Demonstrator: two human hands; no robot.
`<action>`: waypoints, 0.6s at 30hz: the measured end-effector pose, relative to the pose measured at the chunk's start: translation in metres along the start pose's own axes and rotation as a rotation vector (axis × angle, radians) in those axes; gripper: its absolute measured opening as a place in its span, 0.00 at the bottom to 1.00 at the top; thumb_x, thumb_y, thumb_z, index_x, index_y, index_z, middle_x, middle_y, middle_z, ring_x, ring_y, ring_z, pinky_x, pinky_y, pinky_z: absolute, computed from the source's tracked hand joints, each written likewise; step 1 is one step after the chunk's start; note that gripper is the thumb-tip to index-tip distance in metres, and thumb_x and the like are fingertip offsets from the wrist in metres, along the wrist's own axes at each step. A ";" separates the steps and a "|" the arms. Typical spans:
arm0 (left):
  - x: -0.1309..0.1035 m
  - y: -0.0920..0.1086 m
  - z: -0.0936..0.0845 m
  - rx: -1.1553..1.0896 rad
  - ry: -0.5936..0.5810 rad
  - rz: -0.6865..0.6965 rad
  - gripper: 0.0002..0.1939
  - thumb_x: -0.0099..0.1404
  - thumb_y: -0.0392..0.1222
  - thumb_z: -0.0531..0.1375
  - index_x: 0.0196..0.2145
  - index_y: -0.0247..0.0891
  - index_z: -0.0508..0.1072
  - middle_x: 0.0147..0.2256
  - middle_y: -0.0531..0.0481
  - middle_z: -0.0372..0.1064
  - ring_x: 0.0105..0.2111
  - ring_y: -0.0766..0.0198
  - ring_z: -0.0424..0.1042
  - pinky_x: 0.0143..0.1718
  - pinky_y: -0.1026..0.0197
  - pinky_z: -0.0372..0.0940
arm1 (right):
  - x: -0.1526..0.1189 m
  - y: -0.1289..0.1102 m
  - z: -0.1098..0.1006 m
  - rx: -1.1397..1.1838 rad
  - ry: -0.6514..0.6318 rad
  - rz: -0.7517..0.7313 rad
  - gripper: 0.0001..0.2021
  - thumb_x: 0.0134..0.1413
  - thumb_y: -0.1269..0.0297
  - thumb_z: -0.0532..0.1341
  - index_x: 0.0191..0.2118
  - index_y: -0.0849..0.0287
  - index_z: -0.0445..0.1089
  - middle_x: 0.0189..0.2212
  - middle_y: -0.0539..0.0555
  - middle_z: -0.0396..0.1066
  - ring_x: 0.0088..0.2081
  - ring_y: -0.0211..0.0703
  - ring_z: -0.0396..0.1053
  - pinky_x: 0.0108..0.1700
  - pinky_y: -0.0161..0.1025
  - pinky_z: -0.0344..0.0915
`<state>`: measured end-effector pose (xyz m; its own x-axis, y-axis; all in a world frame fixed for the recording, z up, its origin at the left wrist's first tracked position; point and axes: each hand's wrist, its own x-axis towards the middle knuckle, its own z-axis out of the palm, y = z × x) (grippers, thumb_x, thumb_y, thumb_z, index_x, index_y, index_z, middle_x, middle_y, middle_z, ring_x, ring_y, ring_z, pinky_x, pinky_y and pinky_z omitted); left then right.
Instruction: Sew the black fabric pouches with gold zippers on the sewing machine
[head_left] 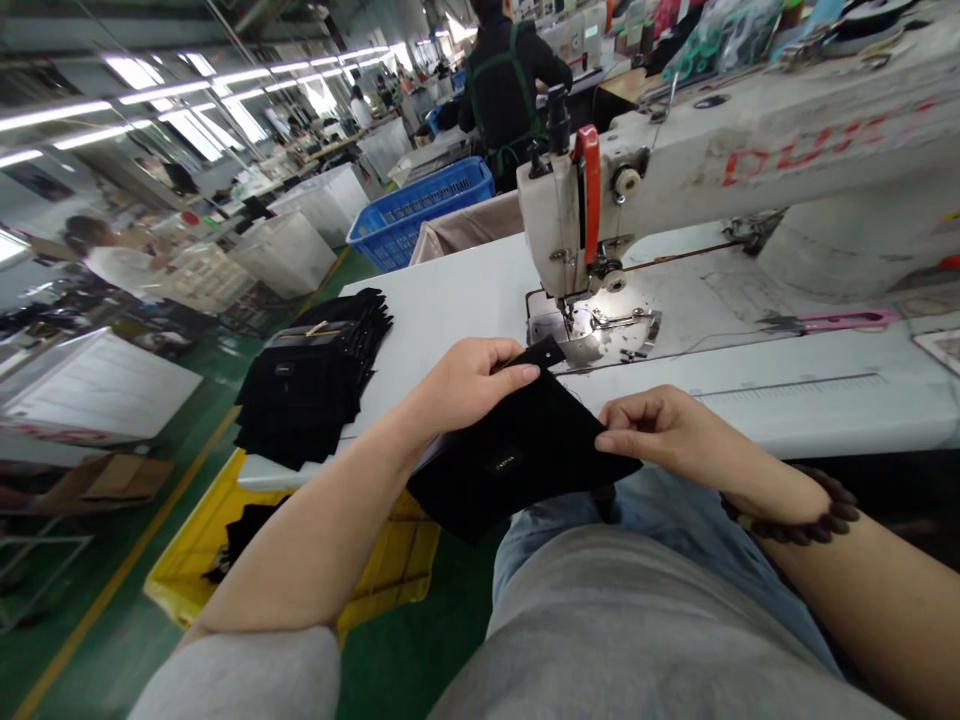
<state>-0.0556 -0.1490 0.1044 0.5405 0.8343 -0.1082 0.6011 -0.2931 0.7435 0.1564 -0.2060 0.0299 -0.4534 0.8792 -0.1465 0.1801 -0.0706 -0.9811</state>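
Observation:
A black fabric piece (525,440) with a small label hangs between my two hands over the table's front edge. My left hand (476,382) pinches its upper left edge, thumb on top, beside a dark strip with a small hole. The fingers of my right hand (645,425) are closed on its right edge. Just beyond the cloth stands a white sewing machine (551,225) with a red lever, its needle area lit. On the left of the table lies a stack of black fabric pieces (300,385), the top one bearing a label.
Pink-handled snips (847,319) lie right of the needle area on the white table (450,300). A yellow crate (397,560) with black pieces stands below left. Behind the table are a blue basket (420,215) and a person (506,90) in dark clothes.

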 end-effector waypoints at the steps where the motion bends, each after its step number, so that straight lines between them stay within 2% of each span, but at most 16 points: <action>1: 0.001 0.001 0.000 0.010 -0.004 0.007 0.14 0.57 0.48 0.54 0.24 0.33 0.66 0.21 0.55 0.59 0.22 0.69 0.58 0.24 0.67 0.53 | 0.000 0.000 0.001 0.002 0.032 0.009 0.19 0.43 0.53 0.62 0.16 0.59 0.57 0.15 0.44 0.51 0.19 0.31 0.48 0.22 0.35 0.44; 6: 0.004 0.002 0.001 -0.014 -0.040 0.007 0.14 0.58 0.48 0.53 0.26 0.33 0.68 0.22 0.55 0.60 0.23 0.68 0.59 0.25 0.66 0.54 | -0.002 -0.001 0.005 0.004 0.149 0.004 0.20 0.41 0.53 0.62 0.14 0.58 0.54 0.13 0.43 0.49 0.18 0.30 0.45 0.21 0.34 0.41; 14: 0.008 -0.006 -0.003 -0.030 -0.071 0.005 0.14 0.59 0.48 0.53 0.26 0.33 0.66 0.23 0.55 0.60 0.24 0.69 0.59 0.26 0.67 0.55 | 0.002 0.003 0.010 -0.018 0.181 0.044 0.20 0.41 0.52 0.62 0.15 0.58 0.53 0.14 0.44 0.53 0.18 0.30 0.48 0.20 0.33 0.43; 16: 0.010 -0.009 -0.006 -0.014 -0.082 -0.002 0.15 0.59 0.49 0.52 0.25 0.33 0.66 0.23 0.55 0.60 0.24 0.69 0.59 0.26 0.67 0.55 | 0.005 0.003 0.011 0.036 0.165 0.044 0.18 0.39 0.54 0.64 0.19 0.59 0.56 0.16 0.44 0.56 0.17 0.28 0.49 0.19 0.32 0.44; 18: 0.014 -0.012 -0.010 -0.006 -0.108 -0.004 0.16 0.59 0.50 0.52 0.26 0.33 0.67 0.23 0.54 0.60 0.24 0.69 0.59 0.25 0.67 0.55 | 0.008 0.002 0.010 0.144 0.127 0.014 0.17 0.37 0.57 0.67 0.28 0.58 0.59 0.22 0.44 0.62 0.16 0.26 0.51 0.18 0.30 0.45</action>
<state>-0.0610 -0.1292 0.1008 0.5986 0.7802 -0.1815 0.6000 -0.2865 0.7469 0.1442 -0.2038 0.0255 -0.3360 0.9295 -0.1522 0.0544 -0.1422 -0.9883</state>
